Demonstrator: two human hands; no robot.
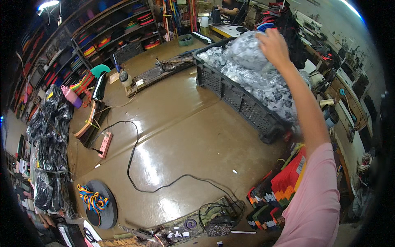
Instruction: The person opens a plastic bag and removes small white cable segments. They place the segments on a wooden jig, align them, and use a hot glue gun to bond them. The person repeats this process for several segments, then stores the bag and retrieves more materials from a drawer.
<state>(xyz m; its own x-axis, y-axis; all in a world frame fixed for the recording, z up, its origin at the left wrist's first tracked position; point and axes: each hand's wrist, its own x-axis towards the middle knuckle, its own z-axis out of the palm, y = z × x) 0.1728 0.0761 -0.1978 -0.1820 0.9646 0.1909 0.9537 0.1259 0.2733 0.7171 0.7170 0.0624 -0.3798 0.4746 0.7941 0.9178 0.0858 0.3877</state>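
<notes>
My right arm, in a pink sleeve, reaches to the far right of the table. At its end my right hand [272, 47] is closed on the edge of a clear plastic bag [247, 51] with greyish contents that I cannot make out. This bag lies on top of many similar small clear bags [259, 84] heaped in a black plastic crate [236, 94]. The crate has slotted walls and stands on the brown table [185, 136]. My left hand is out of view.
A black cable crosses the table from a pink power strip [105, 145]. At the lower left lies a grey webbing roll [108, 206] with striped cord. Stacks of coloured pieces [284, 181] lie at the right. A purple bottle [72, 97] stands at the left. Another person sits far back.
</notes>
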